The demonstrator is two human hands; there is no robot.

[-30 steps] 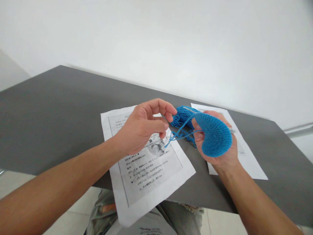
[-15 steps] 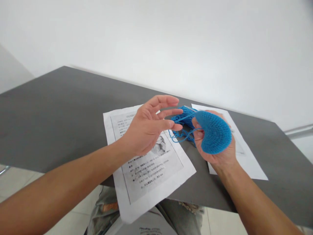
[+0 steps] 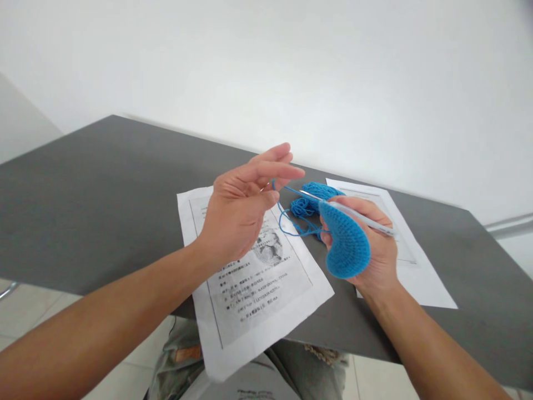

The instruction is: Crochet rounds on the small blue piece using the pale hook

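Observation:
My right hand (image 3: 380,253) grips a crochet hook (image 3: 360,218) with a pale handle, together with a curved blue crocheted piece (image 3: 345,244) that covers part of the palm. The hook's thin metal tip points left toward my left hand (image 3: 237,214). There, a strand of blue yarn (image 3: 291,189) runs taut from the hook tip to the thumb and fingers, which pinch it while the other fingers stretch out to the right. A loose loop of the strand hangs between both hands. Behind them lies a blue yarn skein (image 3: 320,191), partly hidden by the right hand and the piece.
A printed sheet (image 3: 266,322) with text and a picture lies under my left hand, overhanging the near edge of the grey table (image 3: 125,194). Another printed sheet (image 3: 420,283) is beneath my right hand. A white wall (image 3: 266,72) rises behind the table.
The left hand has shifted left and slightly up, its fingers drawn closer together. The crocheted piece has moved left and tilted, and the hook's handle now shows across the right hand.

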